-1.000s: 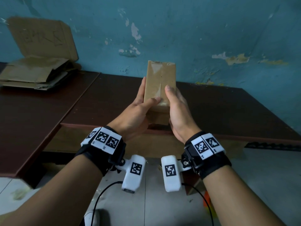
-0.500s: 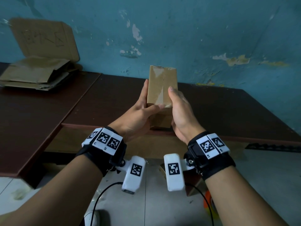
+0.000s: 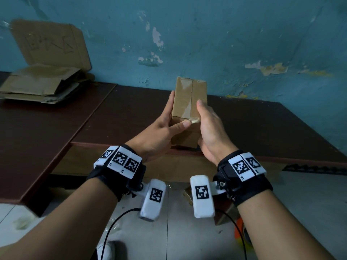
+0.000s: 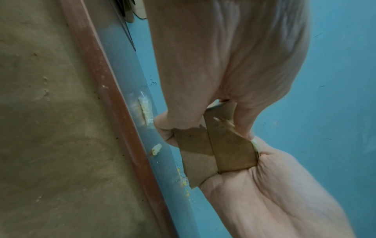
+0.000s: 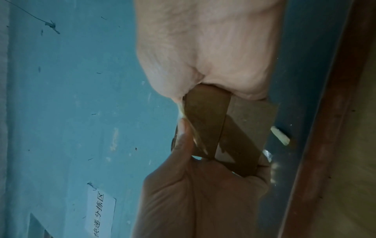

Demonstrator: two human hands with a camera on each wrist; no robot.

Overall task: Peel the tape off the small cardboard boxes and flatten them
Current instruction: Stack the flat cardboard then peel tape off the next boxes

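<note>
I hold the small cardboard box (image 3: 189, 107) upright above the table's (image 3: 262, 128) near edge. My left hand (image 3: 161, 132) wraps its left side, thumb pressing the crumpled tape (image 3: 194, 120) end; my right hand (image 3: 210, 128) clasps its right side, fingers curled behind.

You have brought the small cardboard box (image 3: 189, 102) a little lower and nearer to yourself than a second ago; its top edge now sits lower against the blue wall (image 3: 244, 34). Your left hand (image 3: 161, 132) has moved its thumb (image 3: 181, 126) further across the front face, and under the thumb tip a crumpled end of tape (image 3: 194, 120) now stands lifted from the cardboard. Your right hand (image 3: 210, 128) has slid with the box, and its grip now sits lower on the right side.
</note>
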